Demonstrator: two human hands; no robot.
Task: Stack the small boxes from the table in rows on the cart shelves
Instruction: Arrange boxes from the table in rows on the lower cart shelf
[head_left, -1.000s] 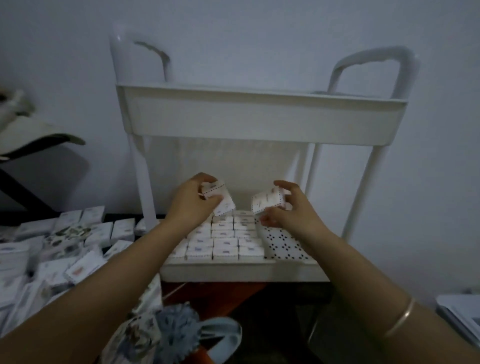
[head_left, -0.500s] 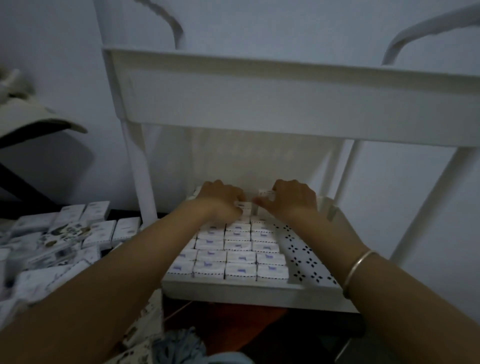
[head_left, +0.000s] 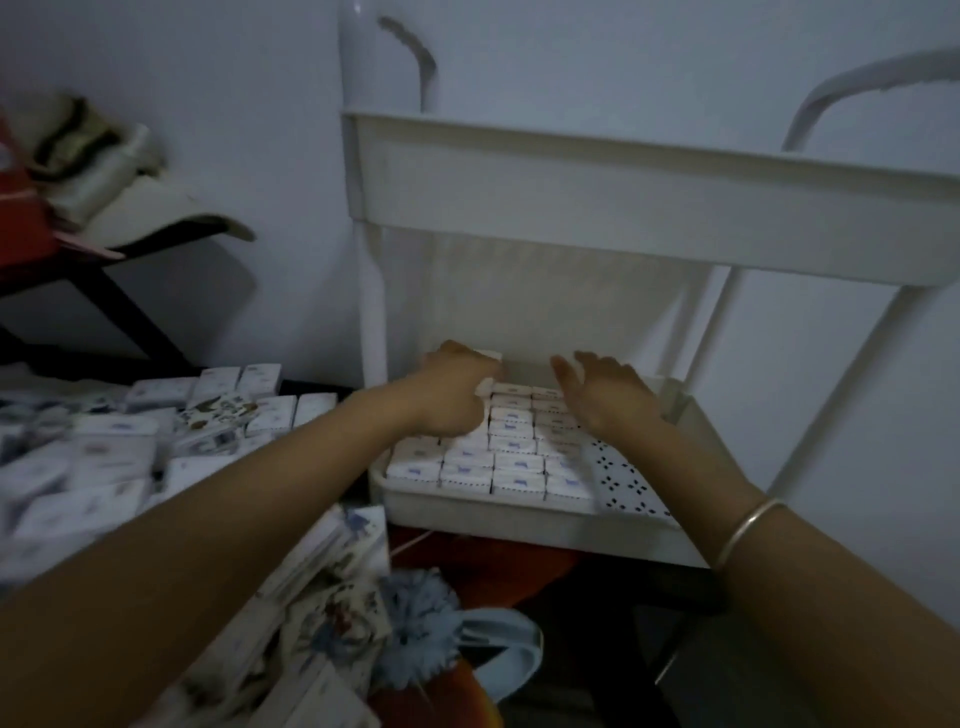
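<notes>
White shelf (head_left: 519, 514), right strip bare; left grip (head_left: 449, 397) seemingly holds box (head_left: 491, 356).

No legible txt; boxes (head_left: 511, 475) w/ blue marks too blurry.

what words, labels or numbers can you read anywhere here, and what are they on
No text can be read in this view.
shelf boxes: a bluish mark on each, too blurred to read.
table boxes: faint marks, too blurred to read.
box held in the left hand: mostly hidden by the fingers.
patterned packets: pictures only, no words legible.
</notes>
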